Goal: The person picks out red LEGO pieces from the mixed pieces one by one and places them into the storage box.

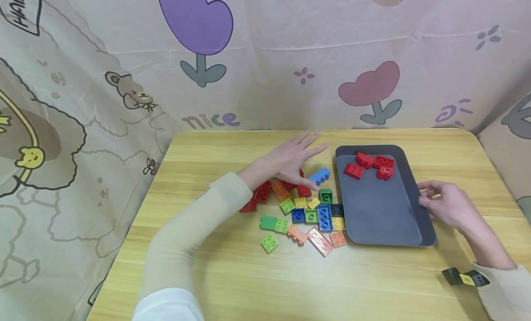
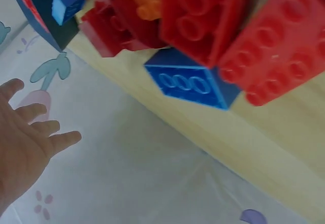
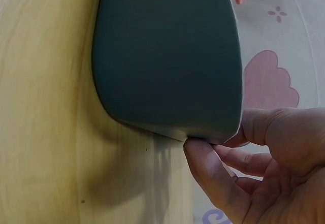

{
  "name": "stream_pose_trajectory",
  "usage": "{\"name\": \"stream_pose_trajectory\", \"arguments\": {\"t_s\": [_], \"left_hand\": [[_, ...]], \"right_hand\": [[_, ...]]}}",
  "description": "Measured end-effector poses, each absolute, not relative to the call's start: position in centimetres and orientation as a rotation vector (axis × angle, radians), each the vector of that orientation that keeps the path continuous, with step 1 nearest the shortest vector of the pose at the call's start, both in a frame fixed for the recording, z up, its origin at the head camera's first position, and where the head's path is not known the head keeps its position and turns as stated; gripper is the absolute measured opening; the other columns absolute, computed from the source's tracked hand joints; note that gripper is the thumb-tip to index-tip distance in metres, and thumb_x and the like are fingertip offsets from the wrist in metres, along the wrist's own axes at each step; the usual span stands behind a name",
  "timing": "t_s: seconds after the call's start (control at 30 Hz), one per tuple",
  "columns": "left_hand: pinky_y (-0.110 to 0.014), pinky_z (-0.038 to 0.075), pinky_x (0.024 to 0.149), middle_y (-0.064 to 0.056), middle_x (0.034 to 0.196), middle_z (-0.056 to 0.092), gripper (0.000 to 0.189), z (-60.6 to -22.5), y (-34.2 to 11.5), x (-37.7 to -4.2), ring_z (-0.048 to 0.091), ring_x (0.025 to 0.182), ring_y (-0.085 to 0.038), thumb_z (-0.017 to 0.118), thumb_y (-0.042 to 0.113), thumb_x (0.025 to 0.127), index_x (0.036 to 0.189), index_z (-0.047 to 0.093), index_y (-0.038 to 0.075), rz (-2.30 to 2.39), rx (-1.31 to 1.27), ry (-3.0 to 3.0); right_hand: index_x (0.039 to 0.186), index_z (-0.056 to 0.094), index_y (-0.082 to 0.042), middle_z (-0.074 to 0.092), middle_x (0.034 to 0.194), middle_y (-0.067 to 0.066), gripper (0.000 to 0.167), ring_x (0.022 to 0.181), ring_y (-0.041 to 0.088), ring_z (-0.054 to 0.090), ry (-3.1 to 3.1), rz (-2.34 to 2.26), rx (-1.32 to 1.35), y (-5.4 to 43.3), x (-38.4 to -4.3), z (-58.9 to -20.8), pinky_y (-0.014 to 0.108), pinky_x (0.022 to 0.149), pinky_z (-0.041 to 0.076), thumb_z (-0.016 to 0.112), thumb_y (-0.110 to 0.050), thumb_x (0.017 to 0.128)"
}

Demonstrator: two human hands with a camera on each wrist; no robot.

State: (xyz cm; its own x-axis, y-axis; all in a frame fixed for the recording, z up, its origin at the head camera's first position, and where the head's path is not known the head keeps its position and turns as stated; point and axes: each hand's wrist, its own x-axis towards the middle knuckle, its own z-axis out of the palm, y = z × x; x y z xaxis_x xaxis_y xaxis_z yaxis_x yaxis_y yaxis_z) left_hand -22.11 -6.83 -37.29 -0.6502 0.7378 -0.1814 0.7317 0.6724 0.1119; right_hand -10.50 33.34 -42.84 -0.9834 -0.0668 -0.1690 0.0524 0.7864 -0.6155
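My left hand (image 1: 288, 162) is spread above the back of a pile of toy building bricks and holds nothing. Under and beside it lie several red bricks (image 1: 262, 192), an orange brick (image 1: 280, 191) and a blue brick (image 1: 320, 175). Its splayed fingers (image 2: 38, 113) also show in the left wrist view, away from the bricks. At the right side, my right hand (image 1: 450, 203) pinches the rim of a dark grey tray (image 1: 381, 219) between thumb and fingers. Several red bricks (image 1: 354, 170), one with a printed eye, lie at the tray's far end.
Green, yellow, blue and salmon bricks lie left of the tray, among them a long salmon brick (image 1: 320, 241) and a lime brick (image 1: 269, 243) nearest the front. A printed cloth (image 1: 265, 90) hangs behind the wooden table (image 1: 265, 288). A black strap (image 1: 465, 277) sits at my right wrist.
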Motion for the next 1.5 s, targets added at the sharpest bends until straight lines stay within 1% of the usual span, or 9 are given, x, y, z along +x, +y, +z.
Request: {"name": "stream_pose_trajectory", "arguments": {"t_s": [0.37,0.53,0.67,0.73,0.8,0.9,0.93,1.23,1.5], "left_hand": [[-0.056,0.028,0.131,-0.009,0.180,0.009,0.107,-39.5,-8.3,-22.2,0.010,0.167,-0.036,0.067,0.076,0.085,0.170,0.018,0.031,0.040,1.053,2.620],[-0.054,0.033,0.129,-0.011,0.177,0.021,0.097,-40.1,-8.5,-22.3,0.025,0.164,-0.034,0.067,0.069,0.090,0.168,0.027,0.029,0.051,1.028,2.605],[-0.050,0.040,0.126,-0.014,0.171,0.036,0.088,-40.4,-8.5,-22.5,0.042,0.155,-0.034,0.065,0.068,0.093,0.165,0.038,0.025,0.050,1.028,2.591],[-0.043,0.049,0.118,-0.013,0.164,0.047,0.082,-40.7,-8.5,-22.5,0.053,0.143,-0.029,0.064,0.066,0.095,0.162,0.044,0.024,0.055,1.042,2.586],[-0.036,0.055,0.108,-0.011,0.156,0.055,0.077,-40.8,-8.5,-22.6,0.060,0.127,-0.024,0.064,0.064,0.096,0.158,0.050,0.023,0.061,1.060,2.584],[-0.029,0.056,0.092,-0.008,0.144,0.063,0.068,-41.0,-8.5,-22.7,0.059,0.108,-0.018,0.065,0.060,0.097,0.153,0.058,0.021,0.083,1.087,2.582],[-0.029,0.056,0.091,-0.008,0.142,0.065,0.065,-41.0,-8.4,-22.7,0.059,0.106,-0.017,0.065,0.058,0.098,0.151,0.060,0.021,0.087,1.092,2.582],[-0.035,0.054,0.108,-0.006,0.131,0.071,0.041,-41.2,-8.2,-23.0,0.063,0.109,-0.019,0.064,0.034,0.101,0.137,0.071,0.016,0.073,1.094,2.590],[-0.034,0.056,0.102,-0.004,0.118,0.071,0.032,-41.1,-8.1,-23.1,0.062,0.101,-0.018,0.066,0.028,0.099,0.128,0.076,0.016,0.075,1.099,2.580]], "right_hand": [[0.133,0.058,0.015,0.068,0.108,0.034,0.041,0.064,0.001,0.064,2.790,-0.971,-0.001,33.3,-10.4,-42.8,0.027,0.054,0.055,0.064,-0.003,0.096],[0.132,0.057,0.015,0.068,0.108,0.033,0.040,0.064,0.002,0.063,2.790,-0.973,-0.004,33.3,-10.4,-42.8,0.027,0.053,0.055,0.063,-0.003,0.097],[0.133,0.057,0.015,0.068,0.107,0.033,0.040,0.064,0.002,0.063,2.792,-0.969,-0.003,33.3,-10.4,-42.8,0.026,0.053,0.055,0.063,-0.003,0.097],[0.133,0.057,0.016,0.068,0.107,0.032,0.041,0.064,0.002,0.063,2.791,-0.971,-0.004,33.3,-10.4,-42.9,0.026,0.053,0.055,0.063,-0.003,0.097],[0.132,0.057,0.016,0.068,0.107,0.033,0.041,0.064,0.001,0.063,2.790,-0.976,-0.005,33.3,-10.4,-42.9,0.026,0.054,0.055,0.063,-0.002,0.096],[0.132,0.058,0.016,0.068,0.107,0.032,0.041,0.064,0.001,0.064,2.789,-0.978,-0.006,33.3,-10.5,-42.9,0.026,0.054,0.055,0.063,-0.003,0.096],[0.132,0.058,0.016,0.068,0.107,0.033,0.041,0.064,0.001,0.064,2.790,-0.977,-0.006,33.3,-10.5,-42.9,0.026,0.054,0.055,0.063,-0.003,0.096],[0.132,0.058,0.015,0.069,0.106,0.032,0.041,0.064,0.002,0.063,2.798,-0.961,-0.007,33.3,-10.5,-42.9,0.026,0.053,0.054,0.064,-0.003,0.096],[0.132,0.058,0.015,0.068,0.107,0.032,0.040,0.064,0.003,0.063,2.798,-0.958,-0.008,33.3,-10.4,-42.9,0.026,0.053,0.054,0.064,-0.003,0.097]]}}
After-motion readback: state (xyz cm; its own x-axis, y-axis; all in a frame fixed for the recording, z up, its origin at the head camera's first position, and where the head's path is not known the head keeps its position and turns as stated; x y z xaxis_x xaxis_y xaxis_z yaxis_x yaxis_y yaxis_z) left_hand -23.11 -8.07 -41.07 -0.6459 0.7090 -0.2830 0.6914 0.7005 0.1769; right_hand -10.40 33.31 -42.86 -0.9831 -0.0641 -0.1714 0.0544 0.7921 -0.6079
